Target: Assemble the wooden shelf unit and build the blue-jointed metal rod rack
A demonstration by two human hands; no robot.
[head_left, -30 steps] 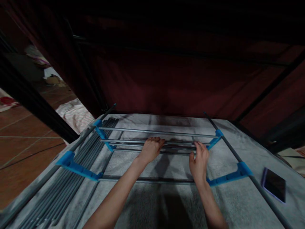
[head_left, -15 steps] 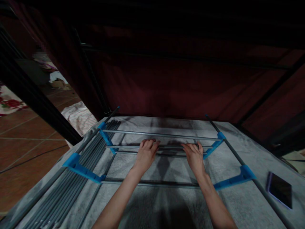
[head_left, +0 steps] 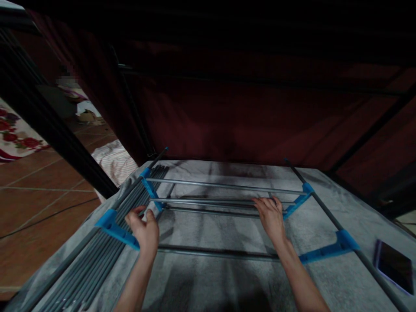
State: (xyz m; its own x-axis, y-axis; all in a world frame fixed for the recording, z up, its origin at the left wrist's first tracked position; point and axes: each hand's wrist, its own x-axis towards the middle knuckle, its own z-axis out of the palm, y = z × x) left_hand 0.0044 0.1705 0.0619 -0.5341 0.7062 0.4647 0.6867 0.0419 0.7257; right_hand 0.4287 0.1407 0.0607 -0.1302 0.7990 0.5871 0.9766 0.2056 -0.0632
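Observation:
A frame of grey metal tubes with blue plastic brackets (head_left: 118, 232) lies on a grey cloth. My right hand (head_left: 270, 216) has its fingers bent over a loose metal tube (head_left: 208, 201) that spans the middle of the frame; its thumb side is partly hidden. My left hand (head_left: 143, 227) is near the left blue bracket, above the inner edge of a bundle of loose tubes (head_left: 97, 255). Its thumb and fingers stand apart, with nothing visible between them. A far crossbar (head_left: 224, 186) and a near crossbar (head_left: 221, 253) join the left and right brackets.
A phone (head_left: 394, 265) lies on the cloth (head_left: 208, 286) at the right. Dark red curtains (head_left: 227, 121) hang behind a dark bed-like frame. To the left are a tiled floor (head_left: 48, 177), a striped cloth (head_left: 115, 160) and a floral cloth (head_left: 19, 134).
My left hand has let go of the middle tube and moved left towards the blue bracket and tube bundle. My right hand stays on the tube. The view has shifted slightly.

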